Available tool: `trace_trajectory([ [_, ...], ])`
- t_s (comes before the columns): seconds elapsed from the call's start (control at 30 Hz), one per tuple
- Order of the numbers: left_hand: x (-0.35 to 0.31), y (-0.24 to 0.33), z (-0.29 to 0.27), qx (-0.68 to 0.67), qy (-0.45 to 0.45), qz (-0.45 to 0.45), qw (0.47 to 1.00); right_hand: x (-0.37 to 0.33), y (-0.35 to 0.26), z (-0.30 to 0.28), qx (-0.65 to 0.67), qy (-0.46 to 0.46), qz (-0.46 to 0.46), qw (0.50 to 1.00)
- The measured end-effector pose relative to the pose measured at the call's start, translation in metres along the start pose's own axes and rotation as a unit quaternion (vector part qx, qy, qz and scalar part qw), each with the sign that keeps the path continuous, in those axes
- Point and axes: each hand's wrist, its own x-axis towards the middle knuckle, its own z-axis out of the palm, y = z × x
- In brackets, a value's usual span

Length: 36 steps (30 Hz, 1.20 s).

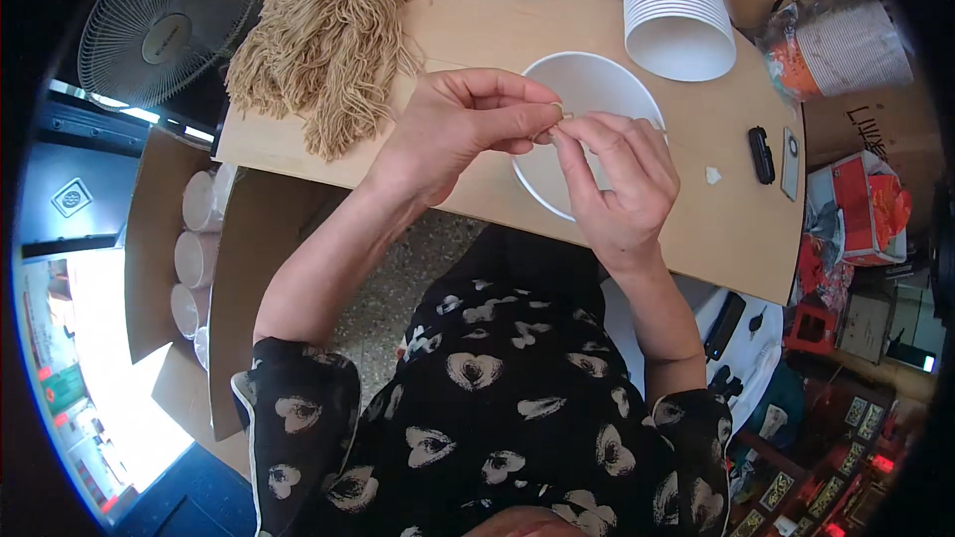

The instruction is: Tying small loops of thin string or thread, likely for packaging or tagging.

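My left hand [463,126] and my right hand [625,184] meet fingertip to fingertip over a white paper tub [589,80]. Both are closed in a pinch on a thin tan string [568,116]; only a tiny bit of it shows, and the fingers hide the rest. The tub stands open on the table below the hands, its near side partly covered by them. Left of it, a thick heap of tan strings [333,35] spreads over the table and hangs toward its front edge.
Two stacks of white tubs [680,15] lie or stand at the back. A black clip-like object [761,155], a grey flat device [791,164] and a white scrap [713,175] rest at right. A fan [167,38] and a cardboard box [159,239] of tubs are at left.
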Motion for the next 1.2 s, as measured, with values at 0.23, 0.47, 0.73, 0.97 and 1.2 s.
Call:
trace_trajectory([
  [0.23, -0.002, -0.006, 0.004, -0.006, -0.01, 0.029, 1.0, -0.003, -0.001, -0.003, 0.071, -0.025, 0.079, 0.994],
  [0.47, -0.002, -0.014, 0.006, -0.025, 0.006, 0.053, 0.998, 0.0, -0.004, -0.009, 0.22, -0.072, 0.182, 0.956],
  [0.73, -0.005, -0.01, 0.004, 0.033, 0.01, 0.103, 0.994, 0.002, -0.001, -0.009, 0.247, -0.129, 0.229, 0.933],
  [0.97, -0.005, -0.007, 0.011, 0.076, 0.012, 0.105, 0.991, 0.003, 0.007, -0.011, 0.307, -0.142, 0.313, 0.887],
  [1.2, 0.001, -0.012, 0.008, 0.017, 0.013, 0.08, 0.997, 0.002, 0.007, -0.01, 0.339, -0.111, 0.34, 0.87],
])
